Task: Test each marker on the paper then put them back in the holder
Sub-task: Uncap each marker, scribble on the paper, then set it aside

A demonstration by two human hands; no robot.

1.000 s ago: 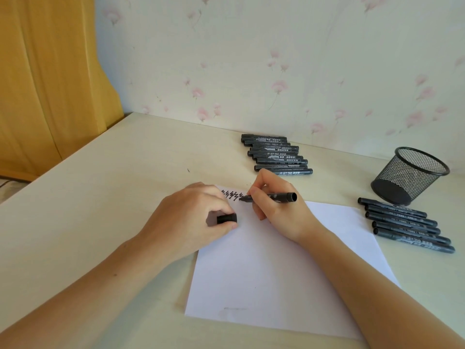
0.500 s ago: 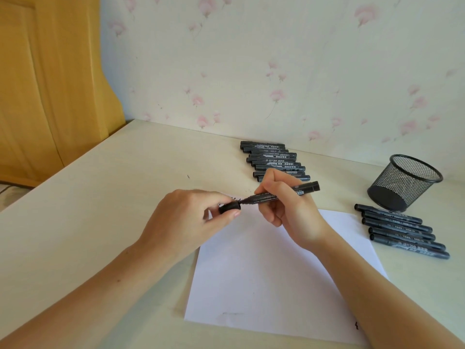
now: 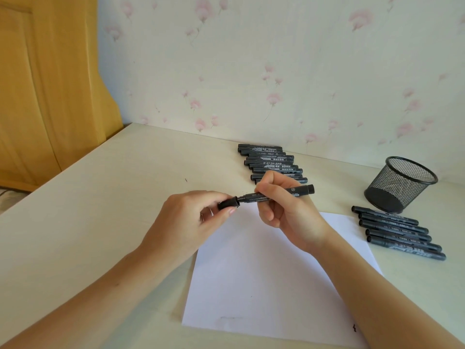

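Observation:
My right hand (image 3: 286, 210) grips a black marker (image 3: 298, 191) by its barrel, held level above the top of the white paper (image 3: 271, 273). My left hand (image 3: 191, 220) pinches the marker's black cap (image 3: 227, 204), which sits over the marker's tip. The hands hide the scribbles at the paper's top edge. A row of several black markers (image 3: 269, 161) lies behind the hands near the wall. Another group of several markers (image 3: 400, 233) lies to the right of the paper. The black mesh holder (image 3: 400, 185) stands at the right, and no marker shows in it.
The cream table (image 3: 88, 210) runs to a flowered wall at the back. A yellow wooden door or cabinet (image 3: 37, 96) stands at the left. A small black mark (image 3: 354, 335) is on the table near the paper's lower right corner.
My right hand lifted the marker off the paper and turned it level. My left hand raised the cap from the paper and brought it onto the marker's tip.

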